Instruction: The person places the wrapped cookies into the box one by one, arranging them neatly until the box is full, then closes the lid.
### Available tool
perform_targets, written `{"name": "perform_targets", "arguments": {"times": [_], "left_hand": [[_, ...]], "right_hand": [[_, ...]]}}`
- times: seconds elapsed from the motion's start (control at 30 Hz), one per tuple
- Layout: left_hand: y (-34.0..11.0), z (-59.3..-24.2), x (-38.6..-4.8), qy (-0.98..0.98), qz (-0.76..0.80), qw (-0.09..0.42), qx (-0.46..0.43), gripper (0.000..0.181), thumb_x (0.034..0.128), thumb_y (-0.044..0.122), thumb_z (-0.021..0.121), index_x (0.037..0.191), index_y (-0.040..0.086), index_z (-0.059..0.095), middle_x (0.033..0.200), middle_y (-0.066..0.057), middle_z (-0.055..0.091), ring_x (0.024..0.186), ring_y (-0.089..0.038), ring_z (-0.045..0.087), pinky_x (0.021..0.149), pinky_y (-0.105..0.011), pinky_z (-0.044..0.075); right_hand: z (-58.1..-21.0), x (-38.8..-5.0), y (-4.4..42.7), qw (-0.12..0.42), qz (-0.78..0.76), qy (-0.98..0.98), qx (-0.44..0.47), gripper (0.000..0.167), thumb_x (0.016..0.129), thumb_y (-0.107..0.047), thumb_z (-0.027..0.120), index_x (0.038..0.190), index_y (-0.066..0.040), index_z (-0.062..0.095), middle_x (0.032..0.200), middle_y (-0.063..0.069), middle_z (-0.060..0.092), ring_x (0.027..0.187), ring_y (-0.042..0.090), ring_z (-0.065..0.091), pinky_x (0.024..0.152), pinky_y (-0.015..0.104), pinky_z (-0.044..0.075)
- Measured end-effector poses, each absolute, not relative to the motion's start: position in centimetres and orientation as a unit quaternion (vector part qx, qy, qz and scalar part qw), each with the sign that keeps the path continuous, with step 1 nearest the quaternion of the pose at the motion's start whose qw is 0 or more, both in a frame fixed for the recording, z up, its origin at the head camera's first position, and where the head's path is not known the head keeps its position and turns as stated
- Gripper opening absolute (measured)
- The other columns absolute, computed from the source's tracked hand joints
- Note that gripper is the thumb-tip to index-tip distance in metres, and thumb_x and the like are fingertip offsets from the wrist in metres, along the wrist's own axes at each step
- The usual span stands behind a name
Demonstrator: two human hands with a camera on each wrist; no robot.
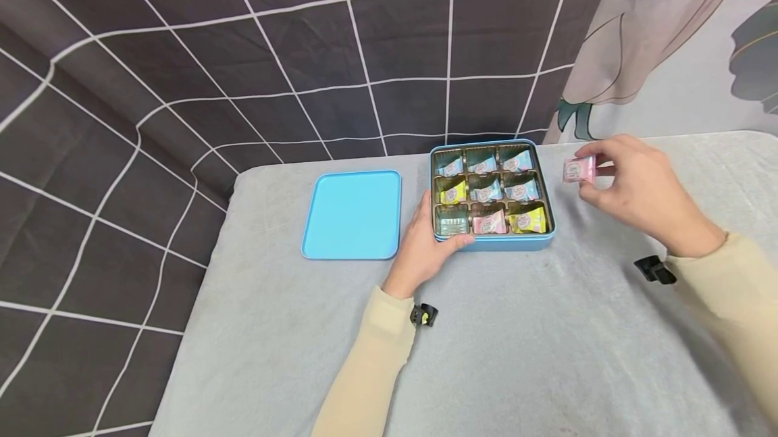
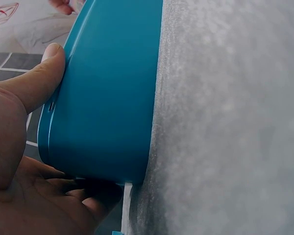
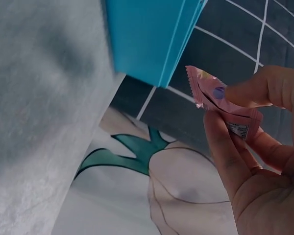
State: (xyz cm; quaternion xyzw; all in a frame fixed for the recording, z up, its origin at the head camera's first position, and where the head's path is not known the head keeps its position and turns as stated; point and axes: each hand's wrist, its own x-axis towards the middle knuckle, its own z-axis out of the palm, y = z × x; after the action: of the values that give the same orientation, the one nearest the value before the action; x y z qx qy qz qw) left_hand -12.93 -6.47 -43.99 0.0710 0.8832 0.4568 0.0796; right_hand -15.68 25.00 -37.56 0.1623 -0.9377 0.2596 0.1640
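Note:
A blue tin box [image 1: 513, 242] stands uncovered on the bed-like grey surface, its divided tray holding wrapped candies in blue, yellow and pink. In its front left compartment only the ridged tray bottom shows. My left hand [image 1: 419, 248] grips the tin's front left corner; the left wrist view has the thumb [image 2: 51, 68] on the rim and the fingers around the side. To the right of the tin, my right hand [image 1: 638, 187] pinches a pink wrapped candy [image 1: 579, 169] above the surface. The right wrist view shows this candy [image 3: 225, 100] between thumb and fingers.
Left of the tin lies a flat light blue lid [image 1: 352, 214] on the grey cloth [image 1: 292, 329]. Dark cloth with a white grid [image 1: 401, 38] hangs along the back and left. Behind the right hand is a pale patterned cloth [image 1: 681, 52].

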Motion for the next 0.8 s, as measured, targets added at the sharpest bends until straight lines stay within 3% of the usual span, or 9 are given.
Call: {"name": "perform_targets", "arguments": {"times": [0.07,0.2,0.63,0.8], "left_hand": [[-6.5,-44.0,-13.0,0.883,0.457,0.080,0.071,0.112,0.0841,0.047,0.080,0.162,0.006,0.011,0.166,-0.012,0.020,0.151,-0.023,0.022,0.119,-0.041,0.026],[-6.5,-44.1,-13.0,0.883,0.457,0.081,0.070,0.112,0.0841,0.048,0.080,0.162,0.006,0.011,0.166,-0.012,0.019,0.151,-0.024,0.021,0.120,-0.041,0.025],[-6.5,-44.3,-13.0,0.880,0.464,0.075,0.074,0.112,0.0833,0.047,0.081,0.162,0.008,0.012,0.166,-0.011,0.020,0.151,-0.023,0.021,0.120,-0.041,0.025],[-6.5,-44.2,-13.0,0.880,0.464,0.077,0.071,0.112,0.0836,0.047,0.081,0.162,0.007,0.011,0.166,-0.011,0.019,0.151,-0.023,0.021,0.120,-0.041,0.025]], "right_hand": [[-37.5,-15.6,24.7,0.161,0.260,-0.938,0.163,0.039,0.070,0.000,0.075,0.109,0.001,0.069,0.104,0.017,0.067,0.084,0.032,0.066,0.074,0.018,0.037],[-37.7,-15.5,24.2,0.156,0.262,-0.938,0.168,0.041,0.069,0.000,0.078,0.108,0.001,0.069,0.107,0.018,0.067,0.084,0.036,0.068,0.073,0.016,0.037],[-37.8,-15.0,22.6,0.150,0.284,-0.932,0.170,0.039,0.071,-0.003,0.082,0.109,-0.002,0.072,0.108,0.014,0.069,0.083,0.032,0.072,0.073,0.009,0.040],[-37.9,-14.9,21.7,0.152,0.300,-0.926,0.170,0.038,0.071,-0.002,0.081,0.108,-0.003,0.073,0.108,0.013,0.070,0.081,0.031,0.073,0.072,0.001,0.038]]}}
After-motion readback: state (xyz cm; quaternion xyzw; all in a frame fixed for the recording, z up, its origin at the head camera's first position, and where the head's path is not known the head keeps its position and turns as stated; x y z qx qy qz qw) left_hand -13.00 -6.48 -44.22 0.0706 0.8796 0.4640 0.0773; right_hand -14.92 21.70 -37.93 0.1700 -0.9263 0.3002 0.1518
